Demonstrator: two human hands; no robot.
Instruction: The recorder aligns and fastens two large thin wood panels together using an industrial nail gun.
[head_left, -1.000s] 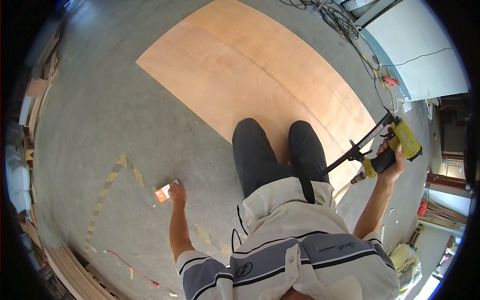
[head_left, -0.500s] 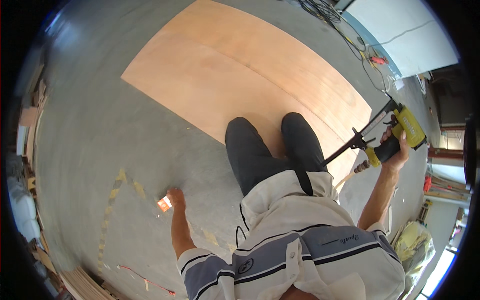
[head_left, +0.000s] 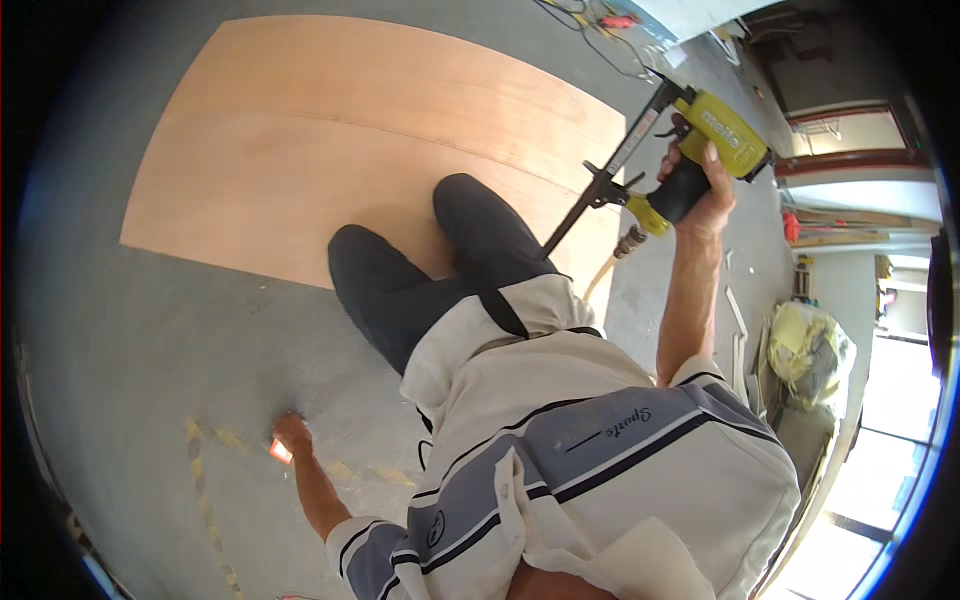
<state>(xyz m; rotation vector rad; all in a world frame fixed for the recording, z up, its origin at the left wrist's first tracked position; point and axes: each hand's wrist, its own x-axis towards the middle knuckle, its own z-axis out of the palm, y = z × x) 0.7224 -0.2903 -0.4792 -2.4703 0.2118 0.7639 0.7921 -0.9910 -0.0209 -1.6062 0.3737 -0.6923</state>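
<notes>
My right hand point(head_left: 708, 205) is closed around the black grip of a yellow-green air nail gun point(head_left: 728, 135). The tool is raised to the right of my thighs, its long black magazine point(head_left: 612, 172) slanting down toward my hip. A hose with a metal coupling point(head_left: 630, 241) hangs from the handle end. Out to my left, low over the floor, my left hand point(head_left: 294, 432) is closed on a small orange-and-white box point(head_left: 281, 452); its fingers are partly hidden. A large wooden panel point(head_left: 270, 190) lies ahead of and under my legs, with a seam running along it.
Worn striped floor tape point(head_left: 205, 490) runs near my left hand. Cables point(head_left: 590, 30) lie beyond the panel. On the right are wood strips point(head_left: 740, 350), a bulging pale plastic bag point(head_left: 806, 350) and bright windows point(head_left: 890, 420).
The view has turned to the right, so the panel and my legs sit further left in it. Both hands keep hold of the nail gun and the small box.
</notes>
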